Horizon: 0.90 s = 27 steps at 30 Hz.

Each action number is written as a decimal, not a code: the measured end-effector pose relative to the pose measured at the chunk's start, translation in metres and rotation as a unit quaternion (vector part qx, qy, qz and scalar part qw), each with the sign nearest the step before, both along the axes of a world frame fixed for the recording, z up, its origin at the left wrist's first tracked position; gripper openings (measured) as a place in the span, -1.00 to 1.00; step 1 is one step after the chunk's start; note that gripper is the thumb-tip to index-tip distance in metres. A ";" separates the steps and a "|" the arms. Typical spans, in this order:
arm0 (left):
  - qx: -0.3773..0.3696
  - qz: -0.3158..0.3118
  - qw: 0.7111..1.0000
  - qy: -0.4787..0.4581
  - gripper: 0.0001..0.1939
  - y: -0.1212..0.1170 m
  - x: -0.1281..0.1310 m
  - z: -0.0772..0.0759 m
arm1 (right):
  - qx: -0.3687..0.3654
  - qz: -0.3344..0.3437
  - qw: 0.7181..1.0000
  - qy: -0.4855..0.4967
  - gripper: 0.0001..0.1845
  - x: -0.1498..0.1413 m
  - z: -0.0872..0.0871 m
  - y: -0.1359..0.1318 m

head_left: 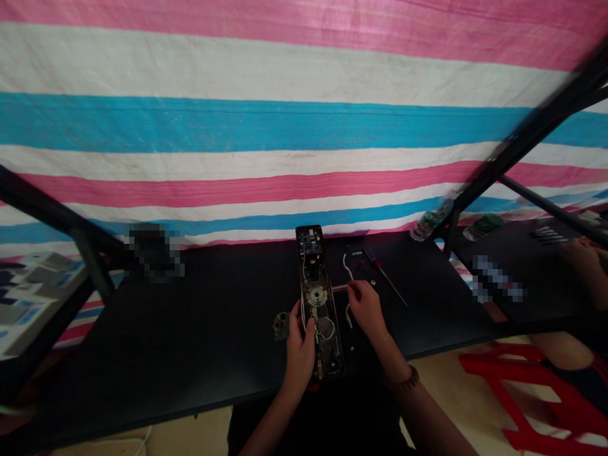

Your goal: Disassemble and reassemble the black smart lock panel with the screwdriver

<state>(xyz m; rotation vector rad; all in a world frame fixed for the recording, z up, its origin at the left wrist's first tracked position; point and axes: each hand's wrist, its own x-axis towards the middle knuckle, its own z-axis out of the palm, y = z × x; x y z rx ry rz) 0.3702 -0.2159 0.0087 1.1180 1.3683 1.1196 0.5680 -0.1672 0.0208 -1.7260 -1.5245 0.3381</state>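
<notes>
A long, narrow black housing [327, 345], like an opened electronic door lock, lies lengthwise before me. Its inside shows a circuit board [311, 242], white wires and a round metal part [315, 294]. My left hand [301, 345] is wrapped around the housing's left edge, thumb over the inside. My right hand [368, 309] is closed in a pinch at its right side. From those fingertips a thin reddish strand [340, 289] reaches to the housing; whether it is a wire or a rod I cannot tell. White cord pieces [348, 265] lie near the right fingers.
A screwdriver [389, 282] lies on the black table [213, 329], right of my hand. A small loose part [280, 325] sits left of the housing. Plastic bottles [430, 221] stand by the frame bar. Another person's hand [584, 256] and a red stool [513, 386] are at right.
</notes>
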 end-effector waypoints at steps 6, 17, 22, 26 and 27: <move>0.015 0.006 1.000 0.025 -0.49 0.003 0.001 -0.006 | 0.010 -0.013 1.000 -0.026 -0.76 -0.012 -0.016 -0.029; 0.046 0.009 0.999 0.026 -0.54 0.003 0.000 -0.006 | 0.050 0.001 0.997 0.051 -0.74 -0.027 -0.006 -0.017; 0.041 0.013 0.999 0.025 -0.53 0.002 0.000 -0.008 | 0.036 -0.005 0.999 -0.017 -0.69 -0.028 -0.017 -0.025; 0.023 0.003 0.999 0.025 -0.49 0.001 -0.001 -0.010 | 0.013 -0.066 0.995 -0.069 -0.73 -0.016 -0.022 -0.021; 0.024 0.002 0.999 0.026 -0.50 0.001 -0.001 -0.010 | 0.007 -0.063 0.996 -0.069 -0.73 -0.013 -0.023 -0.018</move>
